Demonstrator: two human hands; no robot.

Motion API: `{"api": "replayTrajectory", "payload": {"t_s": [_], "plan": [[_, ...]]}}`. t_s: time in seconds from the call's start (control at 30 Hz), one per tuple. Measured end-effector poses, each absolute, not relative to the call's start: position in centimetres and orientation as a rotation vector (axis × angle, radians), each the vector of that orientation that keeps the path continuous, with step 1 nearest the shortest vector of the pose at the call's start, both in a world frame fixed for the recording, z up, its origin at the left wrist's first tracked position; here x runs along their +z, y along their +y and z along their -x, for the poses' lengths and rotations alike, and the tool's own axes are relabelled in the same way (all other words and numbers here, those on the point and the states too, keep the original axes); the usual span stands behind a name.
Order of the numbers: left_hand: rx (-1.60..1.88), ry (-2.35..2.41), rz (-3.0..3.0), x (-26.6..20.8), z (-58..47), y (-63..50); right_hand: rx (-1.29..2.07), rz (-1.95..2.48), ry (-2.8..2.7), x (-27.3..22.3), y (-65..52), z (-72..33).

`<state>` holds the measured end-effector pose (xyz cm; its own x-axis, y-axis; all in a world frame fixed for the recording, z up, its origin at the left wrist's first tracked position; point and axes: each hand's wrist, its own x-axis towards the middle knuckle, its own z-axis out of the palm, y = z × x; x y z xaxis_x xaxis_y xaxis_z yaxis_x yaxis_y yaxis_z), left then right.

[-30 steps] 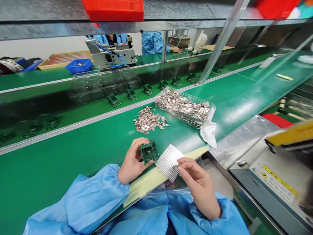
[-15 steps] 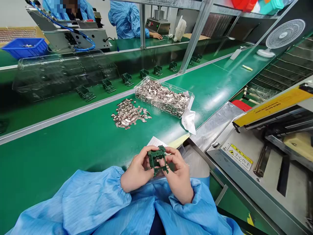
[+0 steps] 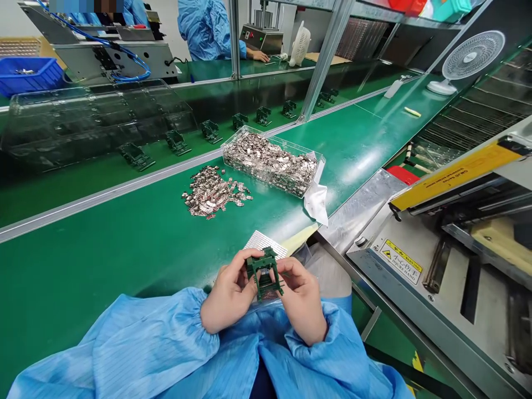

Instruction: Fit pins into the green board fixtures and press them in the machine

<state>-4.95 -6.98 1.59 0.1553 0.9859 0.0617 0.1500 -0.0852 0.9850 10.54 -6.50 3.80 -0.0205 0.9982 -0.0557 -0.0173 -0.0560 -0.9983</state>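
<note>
Close to my body, a dark green plastic frame [image 3: 254,271] with open sides and thin pins is held between both hands. My left hand [image 3: 228,296] grips its left side, thumb and fingers closed on it. On the right side my right hand [image 3: 303,299] pinches it, with the thumb at the frame's inner edge. Just beyond the hands lies a white gridded sheet [image 3: 260,241], partly hidden by them. Farther off, a loose pile of small shiny metal pieces [image 3: 214,191] lies on the green bench, beside a clear plastic box [image 3: 270,163] filled with similar pieces.
Several similar green frames [image 3: 178,142] stand in a row on the strip behind the metal rail [image 3: 103,191]. A machine with a warning label [image 3: 401,262] stands at right. A white fan [image 3: 471,58], a blue bin [image 3: 29,75] and two co-workers in blue are farther back.
The whole view has shifted slightly, with the scene moving left. Both hands still hold the green frame, which is tilted a little differently, and the right fingers have shifted slightly on it.
</note>
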Motion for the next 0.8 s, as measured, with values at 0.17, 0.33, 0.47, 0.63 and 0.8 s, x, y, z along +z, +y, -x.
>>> {"api": "replayTrajectory", "payload": {"t_s": [0.17, 0.33, 0.47, 0.63, 0.8], "plan": [[1.068, 1.198, -1.455, 2.0, 4.7, -7.0, 1.410, 1.233, -1.002, 3.6, -6.5, -10.4], [1.073, 1.181, -1.431, 2.7, 3.9, -7.2, 1.373, 1.241, -0.940, 3.3, -7.1, -10.3], [1.066, 1.159, -1.438, 3.2, 3.9, -6.6, 1.286, 1.248, -0.998, 2.8, -7.3, -12.0], [1.207, 1.133, -1.251, 3.1, 4.5, -3.6, 1.171, 1.378, -1.081, 0.3, -7.1, -14.5], [1.254, 1.153, -1.367, 1.2, 3.4, -1.0, 1.358, 1.286, -1.267, -2.0, -7.2, -12.2]]}}
